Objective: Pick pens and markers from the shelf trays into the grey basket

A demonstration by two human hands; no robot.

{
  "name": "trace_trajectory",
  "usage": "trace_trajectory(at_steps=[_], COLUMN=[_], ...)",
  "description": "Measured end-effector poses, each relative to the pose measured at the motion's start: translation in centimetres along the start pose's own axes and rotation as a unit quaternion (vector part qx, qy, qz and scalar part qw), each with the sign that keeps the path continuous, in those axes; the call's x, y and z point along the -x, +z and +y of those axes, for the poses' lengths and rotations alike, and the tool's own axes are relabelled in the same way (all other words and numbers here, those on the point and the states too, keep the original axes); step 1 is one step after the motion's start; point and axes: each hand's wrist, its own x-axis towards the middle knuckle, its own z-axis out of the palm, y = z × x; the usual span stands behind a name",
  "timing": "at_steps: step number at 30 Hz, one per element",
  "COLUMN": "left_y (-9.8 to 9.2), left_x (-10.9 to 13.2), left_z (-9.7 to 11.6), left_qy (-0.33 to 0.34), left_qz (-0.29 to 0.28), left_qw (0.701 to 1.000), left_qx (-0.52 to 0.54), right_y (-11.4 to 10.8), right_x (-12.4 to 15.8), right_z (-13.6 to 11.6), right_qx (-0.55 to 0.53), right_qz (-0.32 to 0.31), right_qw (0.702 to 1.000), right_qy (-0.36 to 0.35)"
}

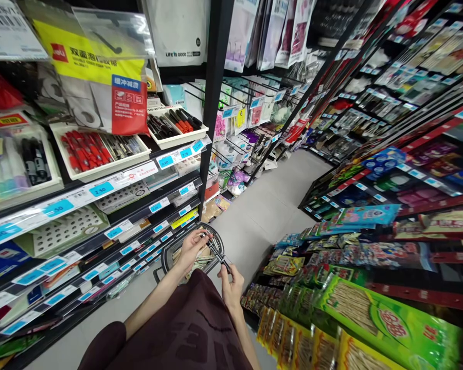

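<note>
Slim dark pens: held in the air between both hands, slanting from 10 to 4 o'clock over the basket's edge [217, 252]; how many is too small to tell.
Pen handling: likely light and stiff, with smooth barrels that could roll or slide apart under a loose pinch; not fragile in an ordinary grip.
Pen hold: probably best taken around mid-barrel, or at both ends as here, so the bundle does not fan out.
Left hand: at the pens' 10 o'clock end, fingertips pinching them [193, 249].
Right hand: at their 4 o'clock end, thumb and fingers closed around the tips [232, 282].
Black basket: beneath and toward 9 o'clock of the pens, pale slender items inside [165, 257].
Dark shirt: at 6 o'clock, just below the hands [189, 329].
Pen tray: well apart at 11 o'clock, on the shelf, with black and red pens [187, 135].
Red-pen tray: farther round at 10 o'clock [100, 171].
Green snack packet: well apart, between 3 and 4 o'clock [393, 324].
</note>
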Motion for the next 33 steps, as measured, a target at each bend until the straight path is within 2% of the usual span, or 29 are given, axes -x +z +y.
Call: trace_trajectory(at_steps=[4, 19, 29, 33], left_y=[0.0, -0.3, -0.6, -0.7], left_x=[0.0, 0.5, 0.3, 0.4], left_z=[0.1, 0.2, 0.5, 0.4], left_qy=[-0.003, -0.010, 0.005, 0.002], left_qz=[0.000, -0.013, -0.008, -0.037], left_qw=[1.000, 1.000, 0.999, 0.998], left_qx=[-0.001, -0.024, -0.044, -0.043], right_y=[0.3, 0.8, 1.3, 1.1], right_x=[0.1, 0.1, 0.0, -0.2], right_z=[0.2, 0.4, -0.6, -1.0], right_qx=[-0.020, -0.103, -0.220, -0.220], right_qz=[-0.023, 0.009, -0.096, -0.108], right_qw=[0.999, 0.991, 0.964, 0.963], right_qy=[0.010, 0.081, 0.115, 0.109])
